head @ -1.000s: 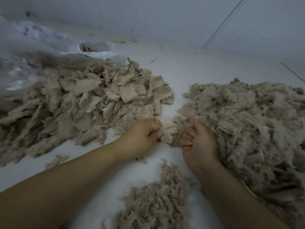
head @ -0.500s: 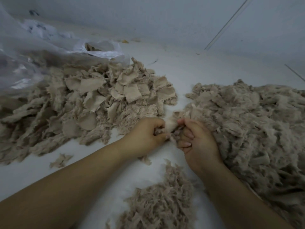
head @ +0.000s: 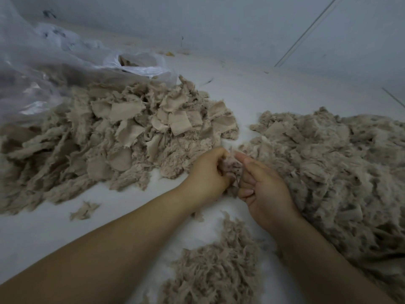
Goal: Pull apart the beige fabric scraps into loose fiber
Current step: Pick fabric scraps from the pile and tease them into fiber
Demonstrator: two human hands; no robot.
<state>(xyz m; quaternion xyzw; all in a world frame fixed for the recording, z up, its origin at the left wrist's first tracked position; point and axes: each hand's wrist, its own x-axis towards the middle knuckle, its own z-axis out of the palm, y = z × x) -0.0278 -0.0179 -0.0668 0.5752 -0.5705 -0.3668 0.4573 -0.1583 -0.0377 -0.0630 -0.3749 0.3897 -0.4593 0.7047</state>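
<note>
A white surface (head: 252, 99) is lying under everything, meeting a pale wall at the back. At far left a clear plastic bag (head: 54, 69) is slumping open, with beige scraps showing in its mouth. Beside it the pile of fabric scraps (head: 122, 132) is spreading toward the middle, flat squares lying on top of frayed pieces. A single stray scrap (head: 84, 210) is sitting apart in front of it. Your left hand (head: 207, 177) is curling its fingers round one end of a scrap (head: 231, 170); your right hand (head: 265, 191) is pinching the other end with thumb and bent fingers. The scrap seems to be running near-vertically between the two hands, though fraying is blurring its outline. Below your wrists a small heap of loose fiber (head: 219, 266) is lying, and at right the large fiber mound (head: 339, 172) is filling the surface.
</note>
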